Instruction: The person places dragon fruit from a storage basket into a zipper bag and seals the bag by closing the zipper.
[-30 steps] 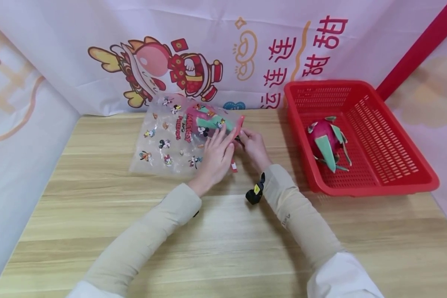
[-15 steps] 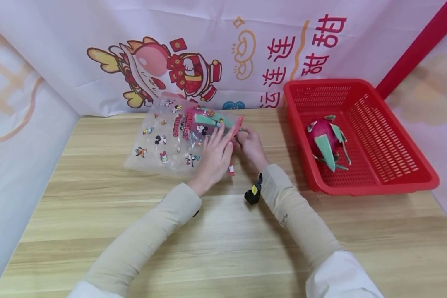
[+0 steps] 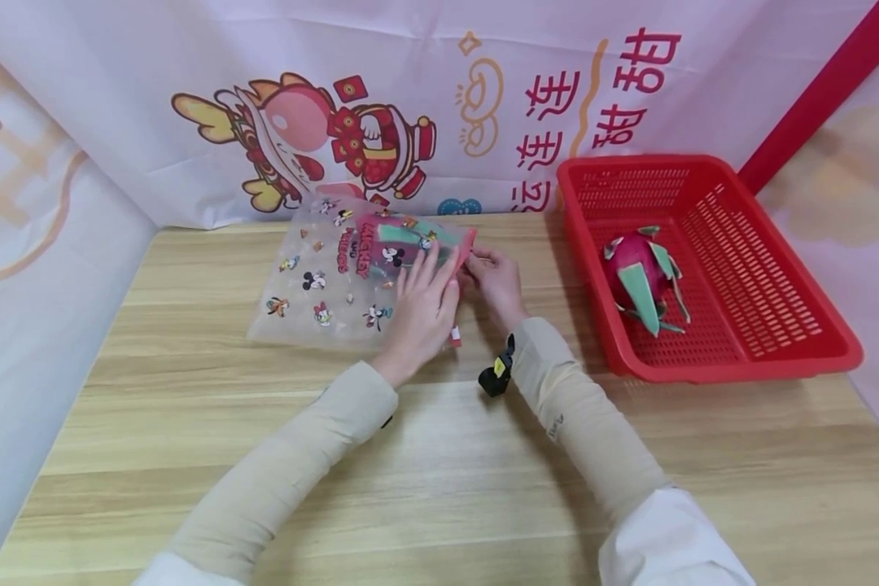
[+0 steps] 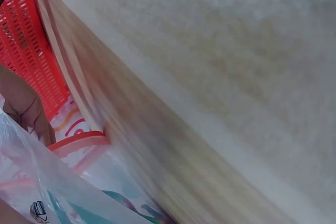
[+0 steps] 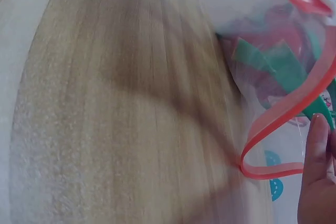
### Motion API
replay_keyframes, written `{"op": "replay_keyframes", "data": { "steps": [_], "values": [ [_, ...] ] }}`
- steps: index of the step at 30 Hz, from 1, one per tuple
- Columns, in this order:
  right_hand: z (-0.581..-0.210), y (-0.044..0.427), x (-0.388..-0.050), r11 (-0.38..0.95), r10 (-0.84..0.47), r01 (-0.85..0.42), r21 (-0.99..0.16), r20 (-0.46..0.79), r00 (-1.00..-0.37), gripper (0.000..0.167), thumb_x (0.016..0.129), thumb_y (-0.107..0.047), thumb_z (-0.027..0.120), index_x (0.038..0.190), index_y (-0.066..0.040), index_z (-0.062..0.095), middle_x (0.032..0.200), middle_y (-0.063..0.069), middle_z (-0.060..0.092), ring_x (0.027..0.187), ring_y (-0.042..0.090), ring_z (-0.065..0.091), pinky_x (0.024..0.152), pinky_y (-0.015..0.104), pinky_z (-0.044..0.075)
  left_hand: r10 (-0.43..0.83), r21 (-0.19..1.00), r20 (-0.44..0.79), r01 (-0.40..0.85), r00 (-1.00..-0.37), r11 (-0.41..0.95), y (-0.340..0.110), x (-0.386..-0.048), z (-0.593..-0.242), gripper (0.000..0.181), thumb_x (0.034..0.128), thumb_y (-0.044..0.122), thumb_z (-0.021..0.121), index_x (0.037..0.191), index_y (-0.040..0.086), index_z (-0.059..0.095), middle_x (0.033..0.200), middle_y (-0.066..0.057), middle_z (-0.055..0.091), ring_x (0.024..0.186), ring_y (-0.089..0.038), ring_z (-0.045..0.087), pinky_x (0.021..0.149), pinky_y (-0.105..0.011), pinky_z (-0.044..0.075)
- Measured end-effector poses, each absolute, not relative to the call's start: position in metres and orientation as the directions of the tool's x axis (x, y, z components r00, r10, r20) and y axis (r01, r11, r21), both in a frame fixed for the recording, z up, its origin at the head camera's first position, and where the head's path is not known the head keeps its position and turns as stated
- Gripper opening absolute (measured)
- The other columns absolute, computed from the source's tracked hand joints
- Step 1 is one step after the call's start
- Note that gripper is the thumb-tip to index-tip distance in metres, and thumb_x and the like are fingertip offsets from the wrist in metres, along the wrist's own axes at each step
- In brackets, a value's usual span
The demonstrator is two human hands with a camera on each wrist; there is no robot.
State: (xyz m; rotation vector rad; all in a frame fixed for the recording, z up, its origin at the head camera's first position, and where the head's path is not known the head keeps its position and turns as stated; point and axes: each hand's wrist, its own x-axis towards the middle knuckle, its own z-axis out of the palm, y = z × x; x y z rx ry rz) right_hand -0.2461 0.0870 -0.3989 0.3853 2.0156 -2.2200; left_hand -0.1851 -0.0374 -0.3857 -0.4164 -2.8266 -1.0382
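Observation:
A clear plastic zip bag (image 3: 286, 325) with cartoon prints lies on the wooden table. Inside it, seen through the film, is a pink dragon fruit (image 3: 401, 233) with green leaves. My left hand (image 3: 417, 317) holds the bag at its mouth, fingers over the upper layer beside the red strip (image 5: 283, 108). At the opening, my right hand (image 3: 496, 285) pinches a green leaf (image 5: 316, 109) of the fruit; its fingertips are partly hidden. The right wrist view shows the red strip bowed apart into a loop, with part of the right hand below it.
To the right stands a red perforated basket (image 3: 740, 374) with a second dragon fruit (image 3: 637, 273) in it. A printed cloth backdrop (image 3: 410, 98) rises behind the table, close to the bag's far edge. A small black device (image 3: 495, 378) hangs at the right wrist.
Inside the bag, the dragon fruit has shifted a little to the left, and the bag has shifted slightly too. The right hand has edged left; the left hand stays almost in place.

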Motion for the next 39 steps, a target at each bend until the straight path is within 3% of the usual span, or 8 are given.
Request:
{"op": "replay_keyframes", "data": {
  "steps": [9, 14, 20, 23, 30, 39],
  "values": [
    [-0.400, 0.091, -0.247, -0.082, 0.069, 0.332, -0.940, -0.338, -0.939, 0.030, 0.096, -0.011, 0.055, 0.124, 0.001, 0.055, 0.123, 0.020, 0.064, 0.090, 0.009, 0.065, 0.096, 0.030, 0.053, 0.203, 0.624, 0.178, 0.270, -0.963, 0.733, -0.034, -0.187, -0.388, 0.049, 0.1035, 0.032, 0.027, 0.152, 0.027, 0.021, 0.162, -0.005, 0.009, 0.151, -0.028, 0.006, 0.122, -0.051, -0.002],
    [-0.405, 0.092, -0.246, -0.122, 0.079, 0.323, -0.938, -0.334, -0.939, 0.029, 0.097, -0.009, 0.053, 0.122, 0.005, 0.057, 0.113, 0.016, 0.065, 0.083, 0.006, 0.063, 0.093, 0.028, 0.054, 0.193, 0.634, 0.180, 0.263, -0.965, 0.727, -0.031, -0.186, -0.387, 0.049, 0.1034, 0.029, 0.029, 0.152, 0.026, 0.022, 0.162, -0.007, 0.009, 0.151, -0.029, 0.006, 0.122, -0.052, -0.002],
    [-0.407, 0.092, -0.244, -0.025, 0.074, 0.311, -0.950, -0.312, -0.947, 0.028, 0.094, -0.012, 0.059, 0.117, 0.003, 0.063, 0.107, 0.010, 0.065, 0.078, 0.004, 0.060, 0.086, 0.024, 0.055, 0.188, 0.651, 0.186, 0.265, -0.964, 0.712, -0.026, -0.182, -0.386, 0.049, 0.1031, 0.028, 0.031, 0.151, 0.024, 0.024, 0.161, -0.008, 0.008, 0.150, -0.031, 0.005, 0.121, -0.054, -0.002],
    [-0.407, 0.090, -0.244, 0.017, 0.059, 0.315, -0.949, -0.313, -0.948, 0.028, 0.094, -0.011, 0.058, 0.118, 0.002, 0.064, 0.116, 0.014, 0.065, 0.087, 0.008, 0.059, 0.084, 0.022, 0.052, 0.181, 0.652, 0.196, 0.265, -0.964, 0.710, -0.026, -0.181, -0.387, 0.049, 0.1030, 0.028, 0.031, 0.151, 0.023, 0.026, 0.162, -0.008, 0.009, 0.150, -0.031, 0.006, 0.121, -0.054, -0.002],
    [-0.406, 0.086, -0.244, 0.128, 0.022, 0.337, -0.933, -0.337, -0.941, 0.031, 0.094, -0.007, 0.054, 0.123, -0.001, 0.063, 0.128, 0.015, 0.062, 0.114, 0.019, 0.053, 0.102, 0.031, 0.043, 0.182, 0.644, 0.194, 0.266, -0.964, 0.717, -0.027, -0.182, -0.388, 0.049, 0.1034, 0.030, 0.028, 0.152, 0.022, 0.026, 0.162, -0.008, 0.007, 0.150, -0.031, 0.004, 0.121, -0.053, -0.003],
    [-0.411, 0.089, -0.243, 0.094, -0.016, 0.338, -0.937, -0.341, -0.940, 0.029, 0.095, -0.014, 0.057, 0.119, 0.000, 0.065, 0.118, 0.017, 0.066, 0.076, 0.002, 0.061, 0.088, 0.028, 0.056, 0.153, 0.603, 0.188, 0.237, -0.970, 0.762, -0.032, -0.185, -0.391, 0.055, 0.1025, 0.028, 0.032, 0.153, 0.015, 0.017, 0.162, -0.009, 0.002, 0.151, -0.030, 0.002, 0.121, -0.053, -0.002]
  ]
}}
